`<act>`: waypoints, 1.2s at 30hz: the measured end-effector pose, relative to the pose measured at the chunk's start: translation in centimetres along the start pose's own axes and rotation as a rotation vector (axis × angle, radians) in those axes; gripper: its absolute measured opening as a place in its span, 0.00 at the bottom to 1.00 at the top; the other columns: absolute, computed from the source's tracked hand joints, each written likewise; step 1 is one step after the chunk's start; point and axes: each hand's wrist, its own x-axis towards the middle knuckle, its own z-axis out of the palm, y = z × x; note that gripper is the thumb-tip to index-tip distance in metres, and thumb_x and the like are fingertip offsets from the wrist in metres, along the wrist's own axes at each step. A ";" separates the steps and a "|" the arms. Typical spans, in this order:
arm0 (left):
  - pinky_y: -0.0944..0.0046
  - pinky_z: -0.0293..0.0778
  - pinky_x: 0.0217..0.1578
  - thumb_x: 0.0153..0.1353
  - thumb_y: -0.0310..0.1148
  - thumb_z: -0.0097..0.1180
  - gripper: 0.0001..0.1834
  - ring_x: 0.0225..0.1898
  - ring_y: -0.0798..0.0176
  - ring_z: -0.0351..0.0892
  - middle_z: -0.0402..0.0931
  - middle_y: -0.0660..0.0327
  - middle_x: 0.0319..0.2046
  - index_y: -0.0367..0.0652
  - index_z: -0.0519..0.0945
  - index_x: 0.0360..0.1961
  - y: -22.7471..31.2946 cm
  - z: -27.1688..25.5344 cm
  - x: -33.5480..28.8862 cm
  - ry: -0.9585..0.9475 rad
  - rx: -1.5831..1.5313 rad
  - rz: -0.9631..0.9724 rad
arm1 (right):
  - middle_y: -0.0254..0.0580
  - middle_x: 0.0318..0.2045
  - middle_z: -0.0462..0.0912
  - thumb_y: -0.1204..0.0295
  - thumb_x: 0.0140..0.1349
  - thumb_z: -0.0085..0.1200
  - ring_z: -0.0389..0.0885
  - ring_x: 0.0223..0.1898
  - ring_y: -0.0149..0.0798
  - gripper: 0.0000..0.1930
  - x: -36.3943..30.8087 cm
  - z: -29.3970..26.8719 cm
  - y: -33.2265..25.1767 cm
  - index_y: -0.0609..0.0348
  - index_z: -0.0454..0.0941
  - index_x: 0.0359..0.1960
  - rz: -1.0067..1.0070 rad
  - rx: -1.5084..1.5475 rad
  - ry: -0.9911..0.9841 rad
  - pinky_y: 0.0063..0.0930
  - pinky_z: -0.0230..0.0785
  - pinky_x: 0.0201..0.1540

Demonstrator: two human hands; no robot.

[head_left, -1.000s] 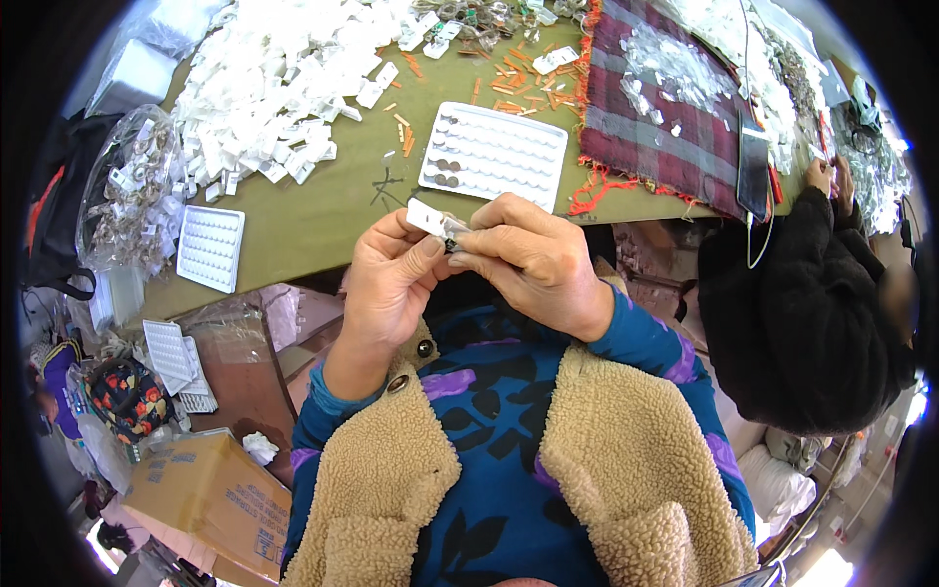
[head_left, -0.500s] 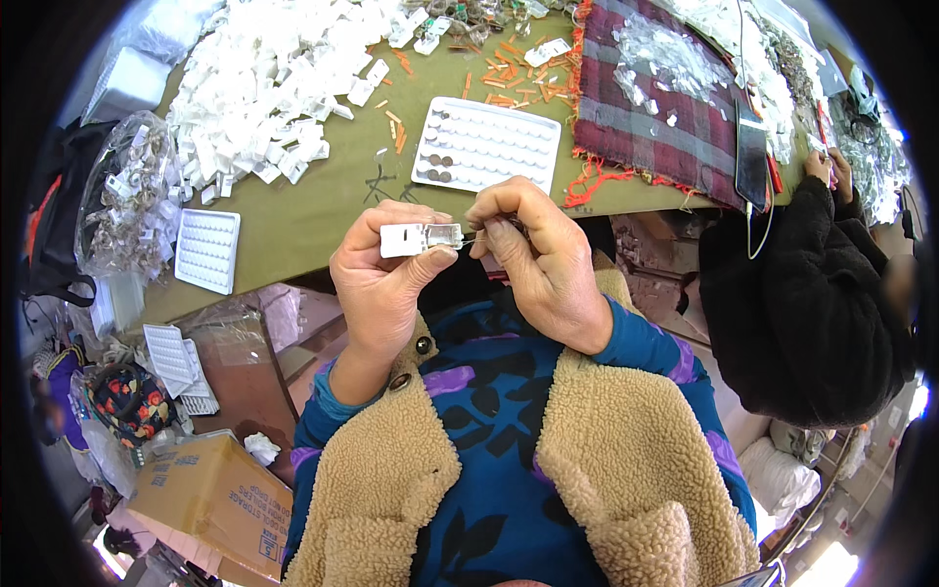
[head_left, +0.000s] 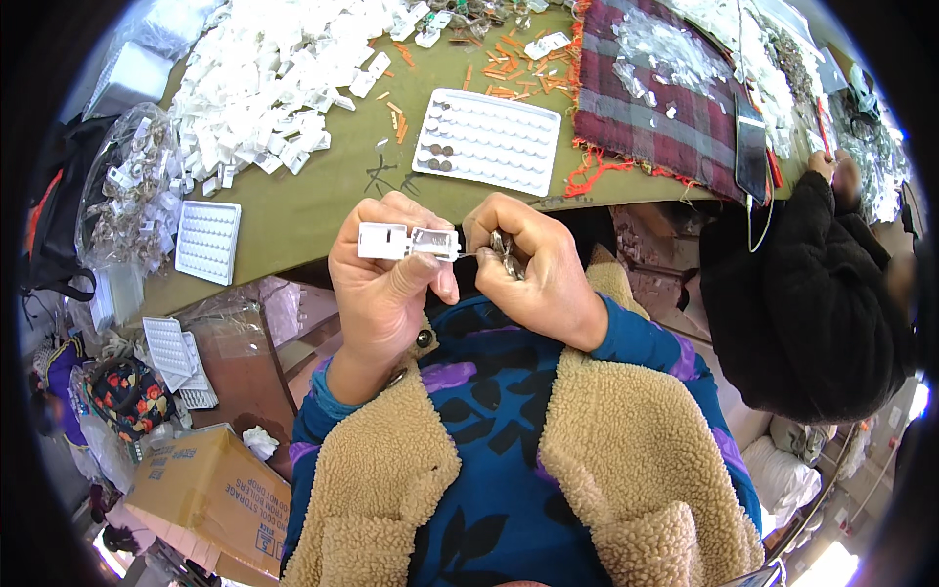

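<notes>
Between the thumb and fingers of my left hand (head_left: 377, 293) is a small white plastic case (head_left: 383, 241) with a clear window section at its right end. My right hand (head_left: 548, 274) is closed, with dark metal bits (head_left: 506, 252) showing between its fingers. A thin wire-like piece runs from its fingertips to the case's right end. I cannot make out exactly what the metal bits are. Both hands are held close together in front of my chest, just off the table's near edge.
A white dimpled tray (head_left: 509, 137) with several dark round pieces lies beyond my hands. Farther left is a heap of white plastic cases (head_left: 264, 88). Orange strips (head_left: 504, 67), a plaid cloth (head_left: 646, 132) and a phone (head_left: 751, 157) lie rightward. A person in a dark coat (head_left: 802, 303) works at right.
The case has shifted slightly left and its window section faces up more. My right hand has turned and closed more, so the dark metal bits now show between its fingers.
</notes>
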 end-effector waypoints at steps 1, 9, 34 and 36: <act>0.67 0.79 0.23 0.58 0.22 0.64 0.12 0.23 0.67 0.76 0.75 0.51 0.36 0.35 0.72 0.36 0.0 0.1 0.1 -0.004 0.009 -0.004 | 0.35 0.32 0.75 0.84 0.53 0.51 0.69 0.28 0.24 0.06 0.0 -0.1 0.0 0.64 0.74 0.33 -0.005 0.031 -0.008 0.21 0.64 0.31; 0.70 0.80 0.27 0.55 0.18 0.65 0.13 0.31 0.66 0.80 0.76 0.53 0.38 0.35 0.73 0.37 0.0 -0.4 0.2 -0.025 0.300 0.092 | 0.35 0.34 0.78 0.80 0.62 0.53 0.73 0.32 0.22 0.04 0.0 -0.7 -0.9 0.66 0.76 0.38 0.178 0.261 -0.089 0.15 0.66 0.35; 0.69 0.80 0.29 0.57 0.21 0.65 0.12 0.28 0.68 0.78 0.76 0.54 0.36 0.34 0.73 0.37 -1.2 -0.5 -0.4 0.009 0.378 0.089 | 0.40 0.27 0.75 0.84 0.50 0.57 0.71 0.23 0.31 0.07 -0.3 -0.1 -0.1 0.65 0.74 0.31 -0.108 -0.015 0.120 0.22 0.63 0.24; 0.70 0.79 0.31 0.56 0.22 0.66 0.13 0.31 0.68 0.78 0.76 0.55 0.36 0.34 0.73 0.37 -1.2 -0.5 -0.6 0.003 0.503 0.166 | 0.42 0.28 0.74 0.85 0.49 0.58 0.71 0.23 0.34 0.09 -0.3 0.0 -0.1 0.64 0.73 0.31 -0.172 -0.091 0.137 0.24 0.64 0.24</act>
